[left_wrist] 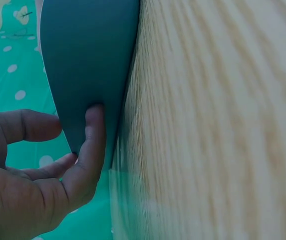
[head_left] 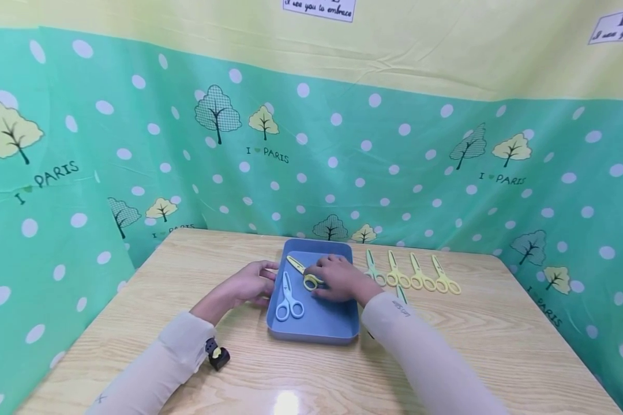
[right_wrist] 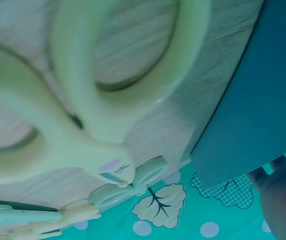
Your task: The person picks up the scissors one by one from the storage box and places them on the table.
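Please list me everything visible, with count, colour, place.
Tray: 1, blue-grey, on table
Blue scissors: 1, light blue, tray's left
Yellow scissors: 1, yellow, tray's back left
Scissors row: 4, one green, three yellow, right of tray
Half-hidden scissors: 1, green, nearer than row
Table: 1, pale wood, under tray
Cloth: count unclear, green and yellow, behind table
Wrist device: 1, black, left wrist
Sleeves: 2, pale, both arms
Left hand: 1, bare, against tray's left wall
Right hand: 1, bare, in tray, by yellow scissors
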{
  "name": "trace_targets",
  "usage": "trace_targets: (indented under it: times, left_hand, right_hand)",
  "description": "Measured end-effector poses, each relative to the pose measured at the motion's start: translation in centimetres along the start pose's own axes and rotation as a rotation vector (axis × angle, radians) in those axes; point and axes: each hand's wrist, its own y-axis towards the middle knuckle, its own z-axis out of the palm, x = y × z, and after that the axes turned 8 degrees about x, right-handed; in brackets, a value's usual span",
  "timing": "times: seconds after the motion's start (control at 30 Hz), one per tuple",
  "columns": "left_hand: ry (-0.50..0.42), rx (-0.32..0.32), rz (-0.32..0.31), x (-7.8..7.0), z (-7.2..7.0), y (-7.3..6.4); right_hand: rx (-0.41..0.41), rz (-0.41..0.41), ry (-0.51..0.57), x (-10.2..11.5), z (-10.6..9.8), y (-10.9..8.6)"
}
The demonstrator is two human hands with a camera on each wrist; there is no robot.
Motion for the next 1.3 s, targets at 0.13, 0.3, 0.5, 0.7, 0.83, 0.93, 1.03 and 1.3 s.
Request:
trace_targets:
  times: [0.13,0.3,0.5,0.7,0.83,0.93,1.03,1.3]
  left_hand:
    - [0.005,-0.001,-0.003,0.0,0.0,0.0]
    - [0.006,0.002,-0.005,0.0,0.0,0.0]
    - [0.002,0.003,-0.006,0.0,0.0,-0.1]
    - [0.002,0.008,-0.011,-0.1,0.1,-0.2]
    - [0.000,0.004,-0.017,-0.1,0.0,-0.2]
    - [0.003,0.005,-0.017,0.0,-0.2,-0.1]
    - [0.000,0.009,-0.015,0.1,-0.3,-0.1]
    - [-0.007,0.008,-0.007,0.0,-0.2,0.0]
  right_hand:
    - [0.047,0.014,0.018,0.4,-0.1,0.4]
    - [0.091,0.032,0.050,0.9,-0.4,0.7]
    - [0.133,0.058,0.073,1.4,-0.9,1.2]
    - [0.167,0.116,0.122,1.8,-0.9,1.5]
    - [0.178,0.137,0.145,2.1,-1.0,1.7]
    - [0.175,0.139,0.142,2.2,-1.0,1.8]
    - [0.169,0.143,0.149,2.2,-1.1,2.0]
    - [0.171,0.162,0.199,2.0,-1.3,1.9]
